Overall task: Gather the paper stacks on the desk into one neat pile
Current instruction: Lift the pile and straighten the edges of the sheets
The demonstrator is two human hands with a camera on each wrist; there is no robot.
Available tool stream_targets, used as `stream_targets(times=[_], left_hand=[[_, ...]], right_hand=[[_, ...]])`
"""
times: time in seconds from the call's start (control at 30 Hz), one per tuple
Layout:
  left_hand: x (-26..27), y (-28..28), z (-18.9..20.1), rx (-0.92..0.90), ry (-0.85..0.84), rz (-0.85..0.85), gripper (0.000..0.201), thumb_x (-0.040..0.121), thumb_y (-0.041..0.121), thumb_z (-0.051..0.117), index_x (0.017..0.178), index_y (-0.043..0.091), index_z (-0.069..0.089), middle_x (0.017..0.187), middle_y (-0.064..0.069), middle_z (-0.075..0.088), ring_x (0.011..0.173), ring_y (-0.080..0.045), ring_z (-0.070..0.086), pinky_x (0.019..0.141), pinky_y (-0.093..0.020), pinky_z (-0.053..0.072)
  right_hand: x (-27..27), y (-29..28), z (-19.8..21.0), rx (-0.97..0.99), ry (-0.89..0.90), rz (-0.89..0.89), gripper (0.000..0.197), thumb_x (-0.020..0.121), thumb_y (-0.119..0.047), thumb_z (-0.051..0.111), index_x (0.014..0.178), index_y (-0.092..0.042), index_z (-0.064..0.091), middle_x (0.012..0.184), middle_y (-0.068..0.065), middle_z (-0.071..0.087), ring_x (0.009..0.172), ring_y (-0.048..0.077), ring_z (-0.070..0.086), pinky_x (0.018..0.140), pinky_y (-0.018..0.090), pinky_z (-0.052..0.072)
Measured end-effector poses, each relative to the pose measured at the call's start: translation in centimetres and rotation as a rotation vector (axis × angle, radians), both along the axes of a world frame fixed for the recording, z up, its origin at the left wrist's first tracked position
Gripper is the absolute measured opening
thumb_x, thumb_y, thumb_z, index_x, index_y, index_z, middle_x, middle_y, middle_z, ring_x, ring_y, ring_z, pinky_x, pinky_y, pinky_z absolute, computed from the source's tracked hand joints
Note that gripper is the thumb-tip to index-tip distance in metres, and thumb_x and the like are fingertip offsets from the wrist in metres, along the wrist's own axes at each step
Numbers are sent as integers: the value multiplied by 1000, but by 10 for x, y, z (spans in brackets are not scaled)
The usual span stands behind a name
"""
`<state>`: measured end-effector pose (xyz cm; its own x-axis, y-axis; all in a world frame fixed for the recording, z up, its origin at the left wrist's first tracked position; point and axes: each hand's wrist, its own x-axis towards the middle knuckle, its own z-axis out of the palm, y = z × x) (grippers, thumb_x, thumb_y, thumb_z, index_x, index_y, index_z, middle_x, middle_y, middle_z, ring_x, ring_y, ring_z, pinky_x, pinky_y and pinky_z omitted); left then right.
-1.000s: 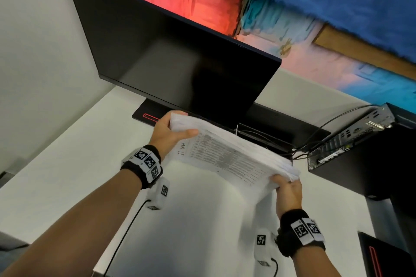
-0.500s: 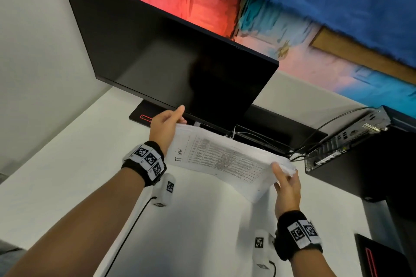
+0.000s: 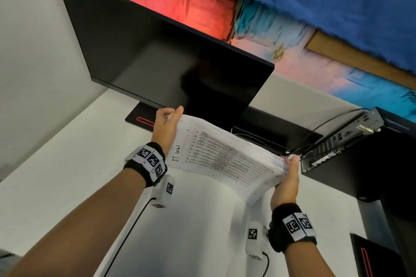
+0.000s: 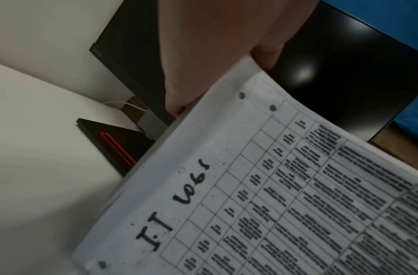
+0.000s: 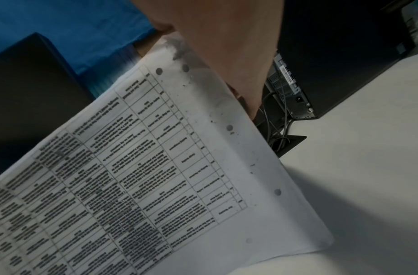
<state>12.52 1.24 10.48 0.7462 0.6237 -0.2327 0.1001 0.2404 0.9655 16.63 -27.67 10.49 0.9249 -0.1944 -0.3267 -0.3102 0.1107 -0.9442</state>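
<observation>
A thick stack of white paper [image 3: 225, 157] hangs a little above the white desk [image 3: 67, 175], in front of the monitor. Its top sheet carries a printed table and the handwritten words "IT logs" [image 4: 179, 204]. My left hand [image 3: 167, 128] holds the stack's left short edge, thumb up at the far corner and fingers underneath [image 4: 177, 108]. My right hand [image 3: 288, 177] holds the right short edge, which has punched holes [image 5: 229, 127]. The stack sags slightly in the middle and tilts with its near right corner lowest. Its underside is hidden.
A black monitor [image 3: 168, 63] stands right behind the stack, its base [image 3: 141, 119] on the desk. To the right a small computer [image 3: 342, 141] lies on a black stand, with cables [image 3: 315, 135] running behind the stack. A black object [image 3: 373, 256] sits at lower right.
The stack dipped toward the desk half a second ago and is now raised again. My left thumb has left the top sheet and sits at the far corner.
</observation>
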Motion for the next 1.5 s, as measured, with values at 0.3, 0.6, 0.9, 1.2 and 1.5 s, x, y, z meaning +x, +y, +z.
stream_targets(times=[0.3,0.6,0.9,1.2,1.5], left_hand=[[4,-21,-25,45,89,-242,75,61,45,90,124,25,55,119,7,67,110,-14,65,94,-39,53],[-1,-15,-51,32,82,-244,34,84,17,78,116,14,70,99,8,74,96,-9,71,65,-17,57],[-21,-3,-40,55,-14,-268,36,77,12,83,109,22,70,95,11,78,87,1,74,74,-22,61],[-29,-4,-57,20,59,-244,34,74,20,86,105,23,73,93,9,79,90,-6,75,83,-31,61],[-28,-16,-56,171,23,-205,17,95,26,63,109,18,69,95,9,74,88,-7,73,72,-24,58]], right_hand=[[-11,8,-2,-17,260,-38,88,89,-76,15,156,-21,31,156,11,41,145,31,36,114,37,27],[-21,-3,-15,-40,49,-13,80,85,-76,35,152,-32,35,143,-10,43,129,11,41,102,31,29],[-3,-20,-34,-245,12,-22,32,85,2,52,115,-7,61,109,8,63,107,28,56,92,38,43],[-12,-10,-41,-285,52,70,41,80,9,56,119,-2,64,107,15,67,96,32,60,68,26,45],[-9,-20,-43,-280,37,61,41,80,11,60,120,2,63,101,16,70,105,37,67,78,27,47]])
